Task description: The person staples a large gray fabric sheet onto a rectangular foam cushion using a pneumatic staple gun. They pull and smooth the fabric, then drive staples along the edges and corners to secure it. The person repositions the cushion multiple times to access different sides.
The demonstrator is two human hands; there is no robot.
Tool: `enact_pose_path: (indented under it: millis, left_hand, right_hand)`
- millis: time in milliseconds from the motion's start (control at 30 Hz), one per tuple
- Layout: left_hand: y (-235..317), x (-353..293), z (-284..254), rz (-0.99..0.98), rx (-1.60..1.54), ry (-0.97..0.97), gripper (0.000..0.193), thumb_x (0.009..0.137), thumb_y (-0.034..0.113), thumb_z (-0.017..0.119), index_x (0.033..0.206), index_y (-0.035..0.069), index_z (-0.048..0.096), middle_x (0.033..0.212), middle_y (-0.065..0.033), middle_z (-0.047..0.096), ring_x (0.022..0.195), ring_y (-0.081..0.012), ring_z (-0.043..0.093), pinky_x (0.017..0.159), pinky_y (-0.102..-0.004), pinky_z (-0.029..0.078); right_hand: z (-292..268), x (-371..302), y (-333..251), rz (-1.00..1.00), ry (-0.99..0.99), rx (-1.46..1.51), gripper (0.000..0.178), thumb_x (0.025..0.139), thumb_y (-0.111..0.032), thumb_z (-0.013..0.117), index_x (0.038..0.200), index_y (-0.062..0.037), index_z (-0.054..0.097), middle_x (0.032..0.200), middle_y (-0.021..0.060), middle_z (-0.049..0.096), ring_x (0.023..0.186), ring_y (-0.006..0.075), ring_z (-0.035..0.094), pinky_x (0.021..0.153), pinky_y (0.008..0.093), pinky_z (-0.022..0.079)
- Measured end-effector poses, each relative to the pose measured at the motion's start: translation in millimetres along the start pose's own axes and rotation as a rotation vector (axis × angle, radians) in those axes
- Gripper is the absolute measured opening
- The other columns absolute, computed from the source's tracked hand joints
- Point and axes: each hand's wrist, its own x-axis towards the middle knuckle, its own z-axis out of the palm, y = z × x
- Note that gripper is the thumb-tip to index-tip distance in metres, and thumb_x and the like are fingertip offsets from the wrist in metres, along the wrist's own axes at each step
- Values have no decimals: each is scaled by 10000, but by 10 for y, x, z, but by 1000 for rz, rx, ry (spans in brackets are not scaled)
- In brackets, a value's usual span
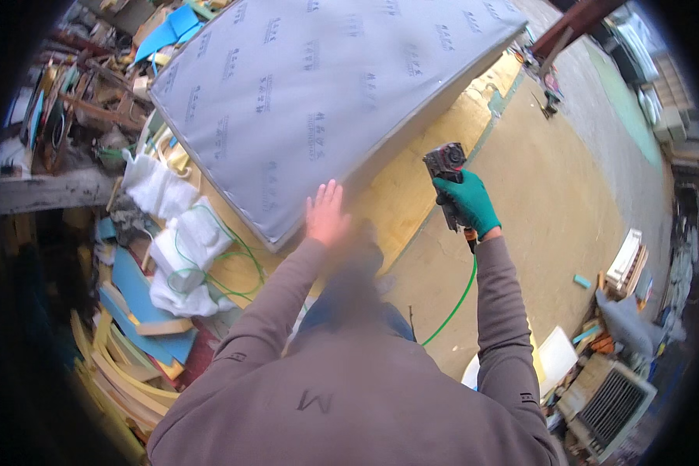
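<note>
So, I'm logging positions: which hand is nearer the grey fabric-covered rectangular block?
Left. The bare left hand is at the near edge of the block; the green-gloved right hand, gripping a black tool, is apart, to its right.

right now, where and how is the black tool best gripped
Likely around the middle of the tool, coming from the right, as the gloved right hand holds it. The bulky head points away from the person and the green hose trails back below the wrist, so a mid-body grip should keep fingers off both.
</note>
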Motion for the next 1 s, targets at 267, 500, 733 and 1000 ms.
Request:
enact_pose_path:
  millis: [267, 500, 733, 1000]
  left_hand:
    - [556, 620, 139, -35, -156, 285, 760, 912, 177, 794, 1612, 70, 519, 1576, -124, 538, 1477, -365, 474, 1198, -544, 422]
    - [951, 1520, 210, -35, -222, 455, 355, 906, 145, 774, 1252, 85, 724, 1274, -90, 647, 1266, -342, 579, 1053, -513, 494]
    - [1166, 2029, 228, -108, 116, 319, 99, 917, 90, 701, 1014, 75, 708, 1096, -108, 651, 1102, -313, 671, 864, -459, 610]
    - [1502, 2282, 61, -216, 403, 61, 135, 927, 88, 721, 1058, 56, 735, 1080, -125, 691, 1043, -281, 726, 790, -402, 645]
  right_hand:
    - [-313, 1137, -717, -92, 28, -244, 267, 929, -285, 777, 1072, -61, 749, 806, 51, 705, 597, 117, 595, 560, 298, 473]
    - [-636, 1542, -704, 10, -31, -284, 293, 914, -290, 791, 1103, -68, 763, 793, 66, 724, 615, 137, 645, 561, 314, 500]
    - [-793, 1979, -468, 12, -283, -322, 263, 925, -294, 788, 1070, -75, 765, 782, 50, 729, 614, 137, 664, 557, 327, 513]
    - [-1310, 2073, -641, 61, -525, -409, 256, 938, -282, 771, 1041, -50, 735, 829, 54, 733, 657, 136, 678, 543, 321, 501]
